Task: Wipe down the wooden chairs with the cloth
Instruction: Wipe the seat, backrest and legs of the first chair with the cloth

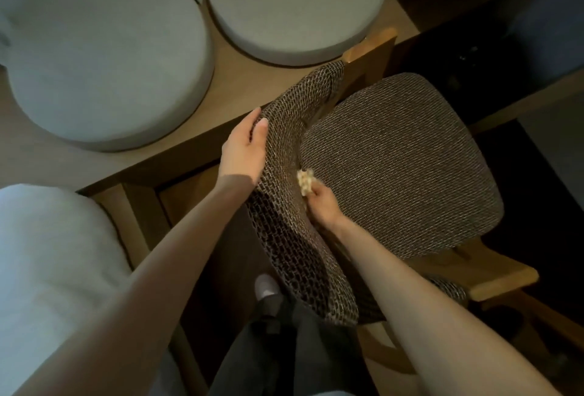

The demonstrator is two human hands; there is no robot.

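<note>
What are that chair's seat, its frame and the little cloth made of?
The seat: coarse woven fabric, brown and beige, matte; the weave shows. The frame: light wood, smooth, probably varnished; faint sheen. The cloth: pale, crumpled, soft-looking; fibre unclear.

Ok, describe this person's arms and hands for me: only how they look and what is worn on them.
Both arms are bare as far up as the picture shows, and no sleeve comes into view. The left hand and the right hand are bare too, without gloves. No watch, bracelet or ring shows on either wrist or hand, though the light is dim.
</note>
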